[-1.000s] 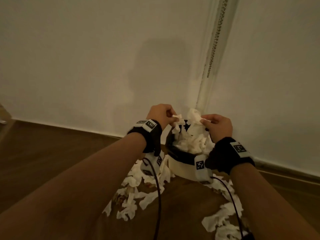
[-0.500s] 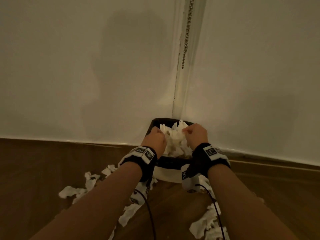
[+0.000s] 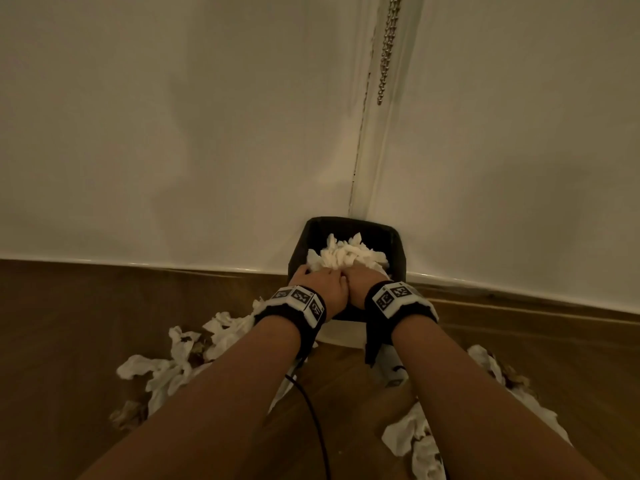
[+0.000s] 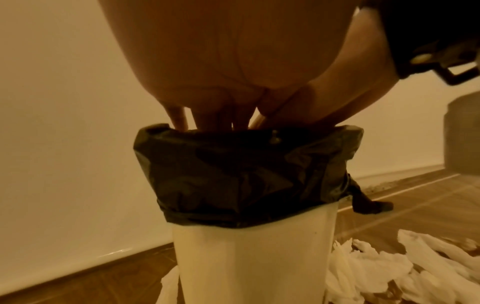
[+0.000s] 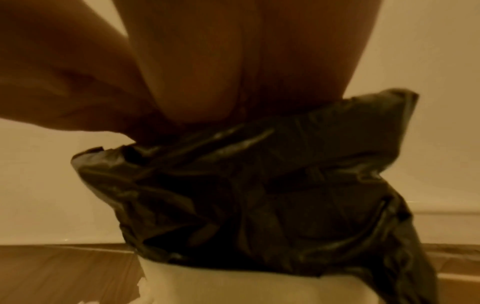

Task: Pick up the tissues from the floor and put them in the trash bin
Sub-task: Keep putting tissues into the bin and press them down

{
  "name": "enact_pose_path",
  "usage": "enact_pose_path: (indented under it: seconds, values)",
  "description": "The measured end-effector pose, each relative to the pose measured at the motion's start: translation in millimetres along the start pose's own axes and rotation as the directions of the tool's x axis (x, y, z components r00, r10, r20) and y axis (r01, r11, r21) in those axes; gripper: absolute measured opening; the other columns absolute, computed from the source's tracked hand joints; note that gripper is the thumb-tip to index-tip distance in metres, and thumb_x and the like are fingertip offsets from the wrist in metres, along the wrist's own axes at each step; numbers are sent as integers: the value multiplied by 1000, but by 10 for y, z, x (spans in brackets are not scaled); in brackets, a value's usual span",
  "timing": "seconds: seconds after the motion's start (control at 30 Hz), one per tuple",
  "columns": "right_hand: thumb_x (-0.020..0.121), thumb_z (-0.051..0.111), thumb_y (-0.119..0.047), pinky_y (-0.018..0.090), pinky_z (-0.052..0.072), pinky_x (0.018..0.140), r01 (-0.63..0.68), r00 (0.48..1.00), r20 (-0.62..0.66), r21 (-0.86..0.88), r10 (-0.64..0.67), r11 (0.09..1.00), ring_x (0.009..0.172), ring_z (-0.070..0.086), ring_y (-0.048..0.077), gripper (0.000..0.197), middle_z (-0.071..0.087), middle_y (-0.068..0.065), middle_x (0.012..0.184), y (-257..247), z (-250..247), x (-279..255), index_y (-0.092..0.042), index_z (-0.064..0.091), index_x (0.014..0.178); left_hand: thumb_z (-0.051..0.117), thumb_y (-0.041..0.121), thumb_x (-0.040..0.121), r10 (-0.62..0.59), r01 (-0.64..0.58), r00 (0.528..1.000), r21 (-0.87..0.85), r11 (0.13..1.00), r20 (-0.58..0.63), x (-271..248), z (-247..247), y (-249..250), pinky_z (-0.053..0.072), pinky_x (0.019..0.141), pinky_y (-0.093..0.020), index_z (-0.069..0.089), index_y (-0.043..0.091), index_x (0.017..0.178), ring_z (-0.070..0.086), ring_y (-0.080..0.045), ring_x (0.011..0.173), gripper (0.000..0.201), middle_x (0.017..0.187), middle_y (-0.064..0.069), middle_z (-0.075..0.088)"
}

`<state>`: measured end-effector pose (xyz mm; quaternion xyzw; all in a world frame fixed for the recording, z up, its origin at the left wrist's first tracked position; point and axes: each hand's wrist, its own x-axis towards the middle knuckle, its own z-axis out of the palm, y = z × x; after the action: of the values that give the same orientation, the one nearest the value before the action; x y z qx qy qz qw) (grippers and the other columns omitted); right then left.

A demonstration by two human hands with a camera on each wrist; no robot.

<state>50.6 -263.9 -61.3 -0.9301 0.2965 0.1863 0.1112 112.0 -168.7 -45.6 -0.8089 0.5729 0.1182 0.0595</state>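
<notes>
Both hands down in the mouth of the trash bin (image 3: 398,251), side by side and touching. Left hand (image 3: 323,284) with fingers (image 4: 179,118) pointing straight down past the rim, into the heap of crumpled tissues (image 3: 349,256) filling the bin; whether curled round any tissue, cannot tell, the fingertips being hidden below the rim. Right hand (image 3: 363,282) likewise sunk to the knuckles at the near edge, its fingers out of sight behind the black liner bag (image 5: 259,185); grip impossible to judge.

Bin set in the corner where two pale walls meet, white body (image 4: 249,263) with the liner folded over the top. Heap of tissues risen about level with the rim.

More torn white tissues on the wooden floor (image 3: 69,323): a loose cluster (image 3: 173,362) to the left of the bin, another cluster (image 3: 419,441) to the right near the forearm. Black wrist straps with white marker blocks (image 3: 299,299) on both wrists, a dark cable (image 3: 313,417) trailing from the left one. Bead chain (image 3: 388,46) hanging along the corner above.
</notes>
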Motion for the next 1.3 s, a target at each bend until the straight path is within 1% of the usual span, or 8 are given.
enact_pose_path:
  seconds: [0.2,0.43,0.63,0.8,0.9,0.97,1.13,1.3]
  values:
    - [99,39,-35,39,29,113,-76,995,71,136,67,988,136,35,25,52,34,9,150,-51,62,-4,-14,29,147,22,19,99,-4,12,996,-85,996,85,-9,22,4,12,113,-49,39,6,135,46,-24,124,42,130,-10,55]
    - [101,33,-35,39,19,117,-95,978,195,87,77,992,143,22,27,56,20,11,156,-72,31,14,-12,17,150,19,20,99,-56,66,995,-116,991,84,-37,6,-1,11,112,-51,41,5,129,53,-26,112,40,118,-12,61]
    - [96,41,-44,44,13,116,-145,984,102,-26,147,989,145,10,30,72,7,13,158,-202,-245,-67,-11,8,150,25,30,100,-75,62,994,-159,985,-79,-264,-193,-124,37,92,-36,53,16,120,55,-26,107,37,119,-8,60]
    - [95,45,-33,46,40,103,-214,968,-118,65,221,975,126,45,33,48,46,15,139,-408,-516,-325,-10,43,137,33,29,98,-224,140,945,-323,936,-238,-590,-278,-271,41,84,-36,57,17,109,59,-28,95,30,104,-8,65]
    - [94,45,-26,36,49,81,-94,910,-393,111,131,989,101,59,32,31,63,14,112,-697,-548,-480,-5,61,111,38,30,96,-316,196,916,-410,891,-248,-862,-232,-428,45,83,-35,60,19,107,61,-27,93,28,101,-6,67]
    - [93,47,-26,32,45,70,28,888,-458,142,41,990,91,61,30,27,65,12,101,-929,-552,-588,-7,65,97,40,30,95,-382,256,889,-418,871,-252,-1069,-176,-608,46,81,-35,61,20,106,61,-27,92,25,101,-5,67]
    - [92,51,-28,33,50,75,218,915,-382,200,-129,955,88,63,28,25,67,10,94,-1474,-341,-751,-9,67,94,42,23,94,-514,416,845,-422,806,-148,-1640,99,-1136,47,86,-34,60,24,112,60,-26,102,26,113,-3,64]
    - [91,52,-18,34,54,79,260,962,-154,268,-226,927,90,64,29,23,69,12,99,-1817,161,-669,-6,70,93,42,20,95,-620,576,782,-449,683,61,-2174,652,-1468,50,87,-37,59,24,112,60,-26,101,25,116,-6,62]
